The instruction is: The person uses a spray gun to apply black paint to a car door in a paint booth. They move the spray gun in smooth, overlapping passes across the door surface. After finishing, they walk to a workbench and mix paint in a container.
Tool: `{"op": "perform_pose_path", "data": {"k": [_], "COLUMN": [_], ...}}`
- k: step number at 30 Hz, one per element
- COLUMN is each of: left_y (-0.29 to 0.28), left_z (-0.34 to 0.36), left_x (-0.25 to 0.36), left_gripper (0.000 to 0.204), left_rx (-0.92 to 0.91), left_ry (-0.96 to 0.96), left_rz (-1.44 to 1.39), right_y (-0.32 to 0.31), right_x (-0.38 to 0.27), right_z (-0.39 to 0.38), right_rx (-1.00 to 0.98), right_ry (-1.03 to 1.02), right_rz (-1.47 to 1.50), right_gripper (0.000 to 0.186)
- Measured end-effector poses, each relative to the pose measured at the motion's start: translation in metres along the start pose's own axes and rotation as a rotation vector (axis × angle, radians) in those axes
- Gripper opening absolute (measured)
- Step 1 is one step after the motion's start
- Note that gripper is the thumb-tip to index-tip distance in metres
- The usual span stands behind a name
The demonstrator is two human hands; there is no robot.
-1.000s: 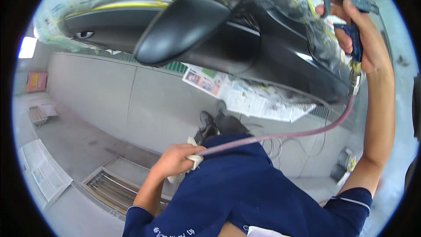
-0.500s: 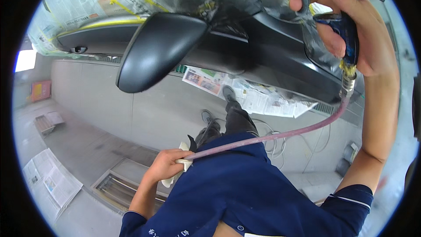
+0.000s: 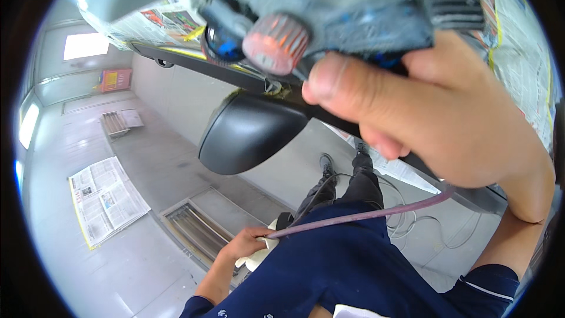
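Observation:
Close to the camera, my right hand [image 3: 447,118] is closed around a dark, paint-stained spray gun [image 3: 371,20] with ribbed knobs. The gun is raised in front of the car, and my hand hides its grip and trigger. From below my right hand a pinkish air hose [image 3: 365,215] runs across my waist to my left hand [image 3: 244,243]. That hand is closed on the hose, with a crumpled white cloth [image 3: 253,259] held against it. Beyond the gun is a matte black side mirror [image 3: 253,135], apart from both hands, on the car's dark side.
Newspaper masking [image 3: 524,53] with yellow tape covers parts of the car. A taped newspaper sheet [image 3: 109,200] lies at left, near a slotted floor grate [image 3: 197,224]. A thin grey hose [image 3: 426,219] loops on the floor by my feet. A red box [image 3: 115,80] stands far left.
My right hand and the spray gun have come much closer to the camera and turned, now covering the upper middle. The view has shifted left; my left hand keeps the hose and cloth.

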State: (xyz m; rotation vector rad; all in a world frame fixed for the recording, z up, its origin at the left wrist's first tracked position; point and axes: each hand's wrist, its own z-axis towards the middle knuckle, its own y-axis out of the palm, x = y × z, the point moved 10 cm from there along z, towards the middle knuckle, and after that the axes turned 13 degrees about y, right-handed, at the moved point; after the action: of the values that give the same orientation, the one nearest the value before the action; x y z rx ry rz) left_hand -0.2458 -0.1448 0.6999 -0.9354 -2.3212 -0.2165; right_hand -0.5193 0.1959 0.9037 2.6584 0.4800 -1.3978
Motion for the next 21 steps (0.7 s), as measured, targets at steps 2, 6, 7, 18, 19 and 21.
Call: {"op": "perform_pose_path", "data": {"k": [2, 6, 7, 18, 19, 21], "left_y": [0.006, 0.007, 0.007, 0.005, 0.009, 0.018], "left_z": [-0.001, 0.000, -0.001, 0.012, 0.010, 0.007], "left_x": [0.000, 0.008, 0.011, 0.074, 0.065, 0.038], "left_gripper": [0.047, 0.049, 0.050, 0.045, 0.045, 0.046], "left_rx": [-0.008, -0.011, -0.022, -0.058, -0.058, -0.062], "left_ry": [-0.034, -0.081, -0.097, 0.152, 0.166, 0.162], "left_rz": [-0.042, -0.060, -0.054, 0.033, 0.052, -0.020], "right_y": [-0.002, -0.006, -0.004, 0.004, -0.001, 0.002], "right_x": [0.003, -0.004, 0.008, 0.006, 0.007, 0.003], "right_z": [0.015, 0.028, 0.039, 0.051, 0.048, 0.048], "right_rx": [-0.098, -0.177, -0.251, -0.533, -0.593, -0.529], "right_ry": [0.039, 0.143, 0.132, 0.051, 0.098, -0.003], "right_rz": [-0.084, -0.166, -0.197, 0.011, 0.052, 0.020], "right_gripper": [0.033, 0.030, 0.028, 0.033, 0.033, 0.032]}}
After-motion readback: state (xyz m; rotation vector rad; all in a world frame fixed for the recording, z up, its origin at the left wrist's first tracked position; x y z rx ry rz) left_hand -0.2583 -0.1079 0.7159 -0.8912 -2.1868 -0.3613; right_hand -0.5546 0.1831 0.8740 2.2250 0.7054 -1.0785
